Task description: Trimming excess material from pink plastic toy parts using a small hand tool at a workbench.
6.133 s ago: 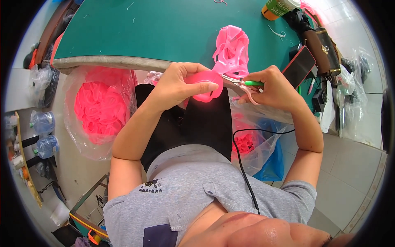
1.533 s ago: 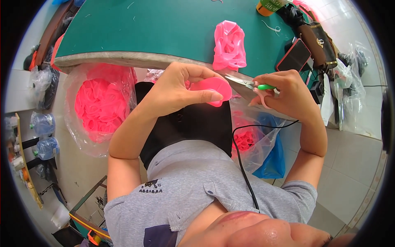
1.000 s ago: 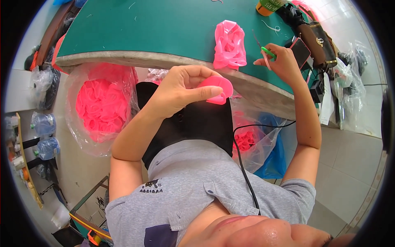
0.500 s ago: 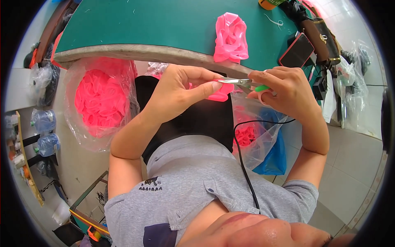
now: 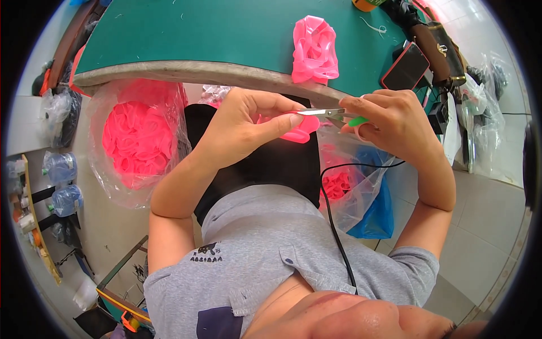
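Note:
My left hand [image 5: 257,117] pinches a soft pink rubbery loop [image 5: 300,130] between thumb and fingers, and its looped end hangs below the fingertips. In my right hand [image 5: 389,116] is a pair of scissors [image 5: 328,113] with a green part on the handle, my fingers wrapped round it. The metal blades point left, their tips right at the pink piece beside my left thumb. Whether the blades touch it I cannot tell. Both hands are held above my lap, just off the table's near edge.
A bundle of pink loops [image 5: 315,51] lies on the green table [image 5: 226,34], near a phone [image 5: 405,66] and a brown case [image 5: 433,53]. Clear bags of pink loops stand left [image 5: 138,144] and right [image 5: 337,185]. A black cable [image 5: 323,195] crosses my front.
The scissors have shifted slightly left along the pink loop, whose hanging end has changed shape a little. My left hand stays almost in place.

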Available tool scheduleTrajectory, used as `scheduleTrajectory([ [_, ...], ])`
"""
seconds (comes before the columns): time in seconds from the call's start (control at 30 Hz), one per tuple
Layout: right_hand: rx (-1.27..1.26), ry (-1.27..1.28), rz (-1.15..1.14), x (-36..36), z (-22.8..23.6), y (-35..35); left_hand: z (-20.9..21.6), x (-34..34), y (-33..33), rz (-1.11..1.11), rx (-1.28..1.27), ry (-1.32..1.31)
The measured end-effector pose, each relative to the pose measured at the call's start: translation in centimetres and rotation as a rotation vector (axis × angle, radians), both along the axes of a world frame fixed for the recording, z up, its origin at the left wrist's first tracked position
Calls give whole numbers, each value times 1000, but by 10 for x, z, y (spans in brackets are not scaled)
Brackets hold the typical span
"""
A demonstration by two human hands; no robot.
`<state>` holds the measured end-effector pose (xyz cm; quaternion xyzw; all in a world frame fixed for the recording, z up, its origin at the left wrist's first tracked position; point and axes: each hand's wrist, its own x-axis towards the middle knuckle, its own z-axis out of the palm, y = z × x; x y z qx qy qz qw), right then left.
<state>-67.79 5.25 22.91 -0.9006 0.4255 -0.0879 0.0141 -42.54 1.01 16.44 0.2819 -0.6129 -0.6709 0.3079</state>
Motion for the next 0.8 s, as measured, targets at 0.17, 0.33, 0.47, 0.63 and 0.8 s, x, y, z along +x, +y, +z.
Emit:
scheduleTrajectory([
  [0.17, 53, 23, -3, -1, 3, 0, 1, 1, -1, -20, -11, -23],
  [0.33, 36, 28, 13, 0, 4, 1, 1, 2, -1, -26, -16, -28],
  [0.47, 30, 52, 12, 1, 4, 2, 3, 1, 1, -18, 9, -7],
  [0.63, 35, 63, 10, 0, 3, 2, 2, 1, 0, -22, 0, -26],
  [0.8, 28, 67, 18, 1, 3, 2, 2, 1, 1, -9, -11, -27],
])
